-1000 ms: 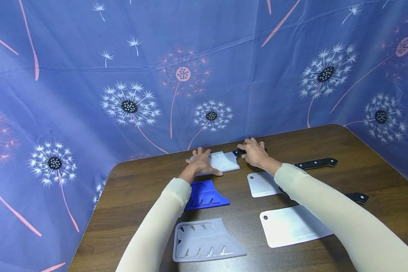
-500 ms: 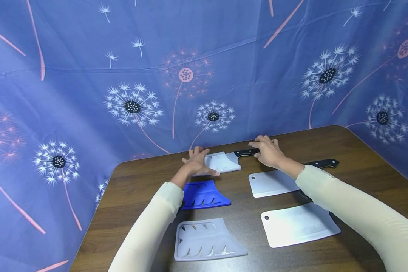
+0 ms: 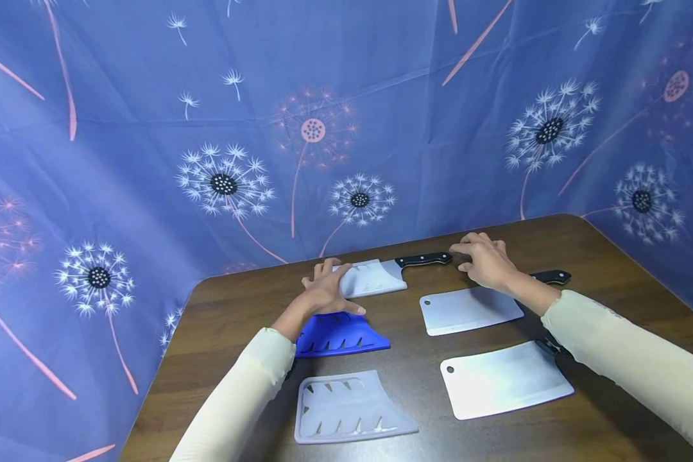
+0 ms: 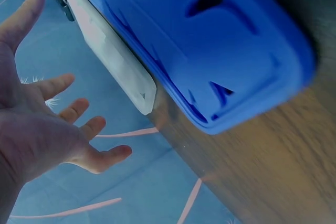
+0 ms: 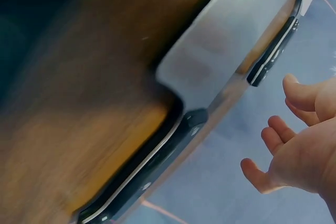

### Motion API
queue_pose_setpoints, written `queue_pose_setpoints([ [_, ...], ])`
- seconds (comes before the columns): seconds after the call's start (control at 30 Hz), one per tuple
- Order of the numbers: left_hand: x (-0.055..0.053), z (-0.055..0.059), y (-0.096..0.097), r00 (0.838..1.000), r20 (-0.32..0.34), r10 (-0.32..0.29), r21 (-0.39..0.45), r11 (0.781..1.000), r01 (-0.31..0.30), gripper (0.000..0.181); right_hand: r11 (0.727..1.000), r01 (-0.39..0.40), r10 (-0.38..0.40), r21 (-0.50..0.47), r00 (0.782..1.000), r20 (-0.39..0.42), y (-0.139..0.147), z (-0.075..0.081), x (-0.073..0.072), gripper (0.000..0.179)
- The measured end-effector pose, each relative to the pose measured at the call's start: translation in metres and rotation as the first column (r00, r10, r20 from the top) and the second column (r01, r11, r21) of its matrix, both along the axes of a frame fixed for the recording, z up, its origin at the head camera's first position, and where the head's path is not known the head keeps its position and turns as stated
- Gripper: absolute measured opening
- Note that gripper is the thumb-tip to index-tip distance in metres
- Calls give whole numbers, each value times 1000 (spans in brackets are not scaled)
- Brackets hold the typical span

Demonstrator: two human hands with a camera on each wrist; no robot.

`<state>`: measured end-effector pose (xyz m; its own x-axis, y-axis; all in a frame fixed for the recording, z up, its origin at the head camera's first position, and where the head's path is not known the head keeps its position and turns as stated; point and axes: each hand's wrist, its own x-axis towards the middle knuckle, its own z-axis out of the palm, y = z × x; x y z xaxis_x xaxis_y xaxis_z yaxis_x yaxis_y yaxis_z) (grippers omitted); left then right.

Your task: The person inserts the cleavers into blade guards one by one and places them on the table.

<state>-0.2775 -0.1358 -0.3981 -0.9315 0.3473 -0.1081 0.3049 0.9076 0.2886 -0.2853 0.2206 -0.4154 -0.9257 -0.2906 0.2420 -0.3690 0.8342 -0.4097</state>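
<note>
At the back of the table lies a cleaver (image 3: 421, 259), its blade inside a white blade guard (image 3: 372, 278) and its black handle pointing right. My left hand (image 3: 326, 290), fingers spread and holding nothing, hovers by the guard's left end and over the edge of a blue blade guard (image 3: 343, 333). In the left wrist view that hand (image 4: 47, 124) shows apart from both guards. My right hand (image 3: 485, 262) holds nothing, its fingers loosely bent just right of the handle's end. Below it lies a bare cleaver (image 3: 468, 310), its handle partly hidden by the right wrist.
A second bare cleaver (image 3: 505, 380) lies nearer on the right, its handle mostly behind the right sleeve. Front and centre is a translucent white blade guard (image 3: 352, 410) with slots. A blue dandelion-print cloth (image 3: 439, 160) hangs behind the wooden table (image 3: 225, 333).
My right hand has come off the sheathed cleaver's handle and moved right. My left hand has drawn back left and nearer, off the white guard. The sheathed cleaver stays in place.
</note>
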Motion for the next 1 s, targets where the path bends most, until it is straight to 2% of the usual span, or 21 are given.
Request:
queue_pose_setpoints([
  [0.2, 13, -1, -11, 999, 8, -38, -4, 999, 38, 109, 1000, 3, -3, -13, 1000, -5, 16, -1, 11, 41],
  [0.47, 32, -6, -28, 997, 20, -74, 37, 997, 73, 109, 1000, 8, -8, -9, 1000, -5, 34, -6, 23, 33],
  [0.77, 43, -14, -43, 996, 37, -79, 71, 995, 76, 108, 999, 48, -49, 20, 999, 19, 52, -5, 31, 46],
  [1.0, 52, -22, -50, 995, 41, -86, 92, 992, 82, 105, 997, 83, -83, 6, 996, 43, 62, -7, 36, 44],
])
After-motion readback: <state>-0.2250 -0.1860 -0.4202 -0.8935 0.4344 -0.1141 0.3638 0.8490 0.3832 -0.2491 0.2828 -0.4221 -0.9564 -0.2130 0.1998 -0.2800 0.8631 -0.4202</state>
